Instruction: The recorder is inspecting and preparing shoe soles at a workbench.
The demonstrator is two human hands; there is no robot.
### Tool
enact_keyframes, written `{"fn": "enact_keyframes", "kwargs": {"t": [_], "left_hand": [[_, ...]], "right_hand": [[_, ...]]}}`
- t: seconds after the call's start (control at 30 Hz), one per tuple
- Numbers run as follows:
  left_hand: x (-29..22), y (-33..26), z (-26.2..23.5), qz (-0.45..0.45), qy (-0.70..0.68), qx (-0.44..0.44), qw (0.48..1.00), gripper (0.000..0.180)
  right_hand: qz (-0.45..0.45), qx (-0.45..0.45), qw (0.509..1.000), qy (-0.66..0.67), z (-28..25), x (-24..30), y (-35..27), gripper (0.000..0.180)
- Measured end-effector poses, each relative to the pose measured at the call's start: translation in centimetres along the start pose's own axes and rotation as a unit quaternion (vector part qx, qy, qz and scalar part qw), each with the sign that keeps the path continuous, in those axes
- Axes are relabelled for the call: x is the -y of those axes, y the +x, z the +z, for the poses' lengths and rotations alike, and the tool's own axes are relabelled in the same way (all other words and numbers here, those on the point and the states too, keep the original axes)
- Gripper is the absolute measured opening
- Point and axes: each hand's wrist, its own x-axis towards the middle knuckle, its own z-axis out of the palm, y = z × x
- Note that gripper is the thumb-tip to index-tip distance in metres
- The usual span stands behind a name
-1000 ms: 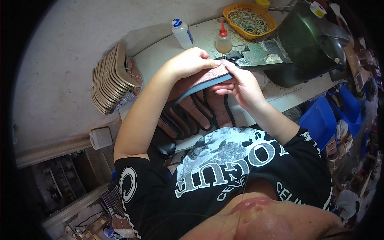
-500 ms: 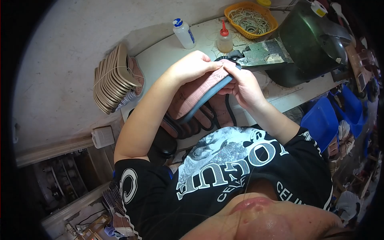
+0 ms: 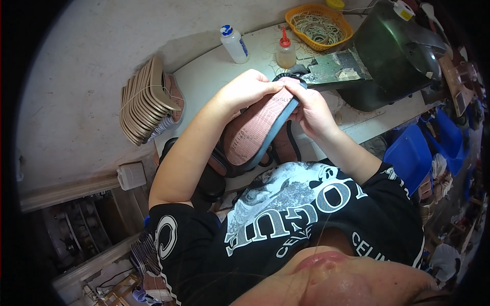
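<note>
A shoe insole (image 3: 252, 130) with a pink ribbed face and a dark blue-grey edge hangs between my hands, its wide end pointing down toward my chest. The fingers of my left hand (image 3: 250, 91) pinch its narrow far end, thumb on the pink face. My right hand (image 3: 312, 111) grips the same end from the right, with its thumb beside the left one and its other fingers partly hidden behind the insole. Just beyond the fingertips is the flat arm of a dark green machine (image 3: 388, 61). Several more dark-edged pink insoles (image 3: 287, 148) lie on the table beneath the held one.
A tied stack of beige insoles (image 3: 145, 104) leans at the left against the wall. Along the back of the table (image 3: 204, 74) stand a blue-capped white bottle (image 3: 235, 46), a red-tipped bottle (image 3: 286, 53) and an orange basket (image 3: 311, 43) of thin cords. Blue bins (image 3: 410, 153) are at the right.
The held insole has tilted so that more of its pink face shows and less of its edge. Both hands keep their pinch at the far end, almost in the same place.
</note>
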Motion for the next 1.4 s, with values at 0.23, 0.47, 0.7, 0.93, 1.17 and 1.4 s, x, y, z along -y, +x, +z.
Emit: {"fn": "enact_keyframes", "kwargs": {"t": [0.23,0.47,0.7,0.93,1.17,1.4], "left_hand": [[0.2,0.5,-0.3,-0.009,0.031,0.012,0.999,0.033],[-0.7,-0.4,0.0,-0.012,-0.018,0.019,1.0,0.033],[-0.6,-1.4,0.6,-0.023,-0.053,0.031,0.998,0.035],[-0.6,-0.6,0.0,-0.033,-0.074,0.055,0.995,0.039],[0.0,-0.5,-0.6,-0.059,-0.102,0.02,0.993,0.035],[-1.6,-1.2,1.0,-0.079,-0.121,-0.001,0.99,0.049]], "right_hand": [[0.002,-0.002,1.0,0.002,-0.3,0.0,0.1,0.031],[0.01,0.007,1.0,-0.026,-0.2,0.3,-0.1,0.032],[0.021,0.002,0.999,-0.032,-0.6,0.5,0.2,0.033],[-0.01,0.029,0.999,-0.025,-0.9,0.0,0.6,0.034],[0.063,0.024,0.995,-0.077,-0.7,1.1,0.5,0.041],[0.094,0.087,0.991,-0.026,-1.1,2.4,-0.5,0.031]]}}
